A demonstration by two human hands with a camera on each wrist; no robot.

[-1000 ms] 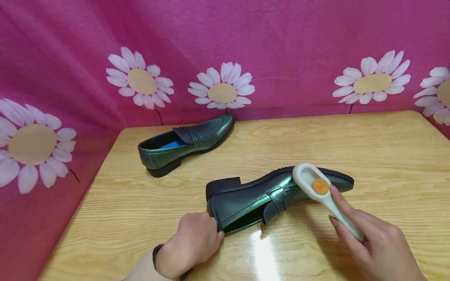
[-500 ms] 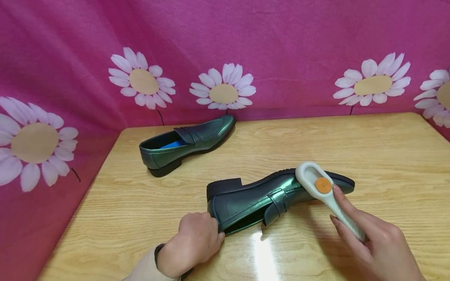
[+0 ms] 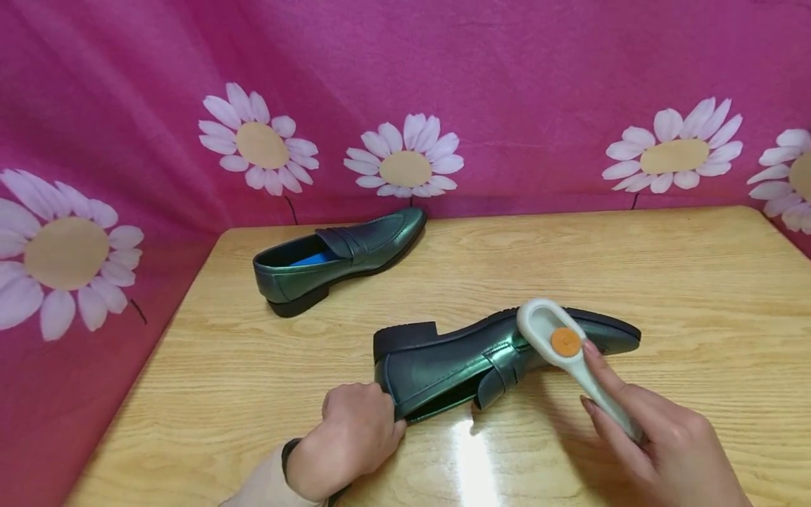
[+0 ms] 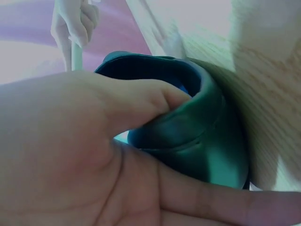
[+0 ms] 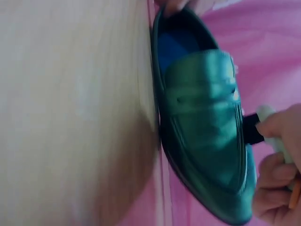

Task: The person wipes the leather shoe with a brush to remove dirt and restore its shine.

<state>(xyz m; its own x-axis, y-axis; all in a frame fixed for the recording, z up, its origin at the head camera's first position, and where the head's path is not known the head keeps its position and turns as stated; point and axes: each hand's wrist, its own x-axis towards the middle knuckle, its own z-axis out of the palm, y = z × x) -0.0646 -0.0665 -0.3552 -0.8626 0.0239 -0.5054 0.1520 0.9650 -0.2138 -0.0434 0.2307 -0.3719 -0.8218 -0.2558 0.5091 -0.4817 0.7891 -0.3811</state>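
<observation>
A dark green loafer (image 3: 437, 366) lies on its side, sole facing away, toe to the right. My left hand (image 3: 355, 433) grips its heel end; in the left wrist view the thumb (image 4: 155, 96) reaches inside the opening and the fingers lie along the outside of the heel. My right hand (image 3: 665, 436) holds a white-handled brush (image 3: 589, 380) with an orange button (image 3: 566, 342). In the right wrist view the dark bristles (image 5: 253, 129) meet the side of the loafer's front part. The brush head hides part of the upper in the head view.
A matching loafer (image 3: 342, 257) stands upright at the back left of the wooden table (image 3: 665, 274), a blue insole (image 3: 313, 259) showing inside. Behind the table hangs a magenta cloth (image 3: 519, 84) printed with large white daisies.
The brush first shifts slightly right, then moves left along the shoe towards its strap, my right hand travelling with it. My left hand keeps its grip on the heel.
</observation>
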